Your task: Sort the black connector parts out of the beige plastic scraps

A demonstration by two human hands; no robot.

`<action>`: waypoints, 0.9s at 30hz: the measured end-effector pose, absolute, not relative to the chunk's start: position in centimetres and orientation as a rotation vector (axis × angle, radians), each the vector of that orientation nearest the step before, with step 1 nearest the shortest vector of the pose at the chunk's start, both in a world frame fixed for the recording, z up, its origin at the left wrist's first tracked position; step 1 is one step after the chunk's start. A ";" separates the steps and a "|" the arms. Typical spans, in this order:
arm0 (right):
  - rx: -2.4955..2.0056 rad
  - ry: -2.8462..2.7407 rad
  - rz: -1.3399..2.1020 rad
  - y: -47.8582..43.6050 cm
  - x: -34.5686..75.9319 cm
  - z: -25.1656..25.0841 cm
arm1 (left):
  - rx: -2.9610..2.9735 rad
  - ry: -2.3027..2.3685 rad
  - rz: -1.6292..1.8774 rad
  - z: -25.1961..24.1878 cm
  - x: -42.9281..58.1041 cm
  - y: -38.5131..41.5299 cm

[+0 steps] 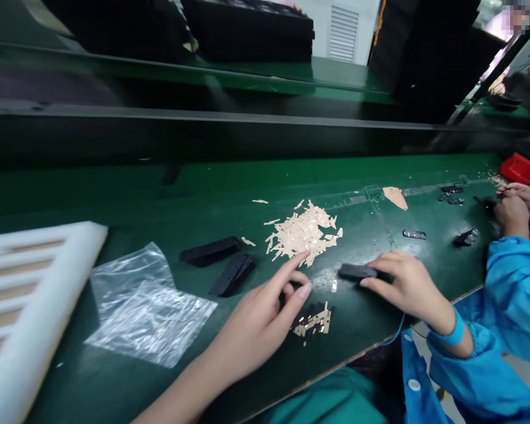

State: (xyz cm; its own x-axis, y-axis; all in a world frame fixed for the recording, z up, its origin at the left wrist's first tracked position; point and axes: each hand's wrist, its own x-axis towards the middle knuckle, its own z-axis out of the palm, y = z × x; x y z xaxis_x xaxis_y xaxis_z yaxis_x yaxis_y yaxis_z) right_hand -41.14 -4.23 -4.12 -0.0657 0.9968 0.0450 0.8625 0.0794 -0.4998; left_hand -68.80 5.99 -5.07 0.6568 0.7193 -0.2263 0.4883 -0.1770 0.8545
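My left hand (269, 315) hovers over the bench with its index finger stretched toward a pile of small pale flat pieces (300, 229). Thumb and index finger are apart, and nothing shows between them. Below its fingertips lies a small cluster of thin metal-looking pieces (313, 323) on something dark. On the right, my right hand (406, 285), wearing a blue wristband, grips a dark elongated block (355, 271) between thumb and fingers. A small pale piece (334, 286) lies just below that block. Two black elongated parts (212, 250) rest left of the pile.
A clear plastic bag (148, 306) and a white slatted frame (66, 282) lie on the left. A co-worker's hands (514, 209) are at far right, near a red bin (520, 169). Small black parts (414, 234) and a tan piece (395, 198) lie between us.
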 end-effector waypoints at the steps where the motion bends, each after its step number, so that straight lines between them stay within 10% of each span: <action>1: -1.932 -1.928 0.401 -5.1 -39.8 -4.6 | 1.857 0.985 0.306 -5.0 -69.0 6.1; 7: -2.325 -1.716 -0.027 -8.6 -34.6 -7.2 | 1.988 0.973 0.323 -4.5 -70.0 6.5; 27: -2.150 -1.613 0.330 -9.3 -33.4 -6.9 | 1.986 0.968 0.385 -6.3 -69.5 6.7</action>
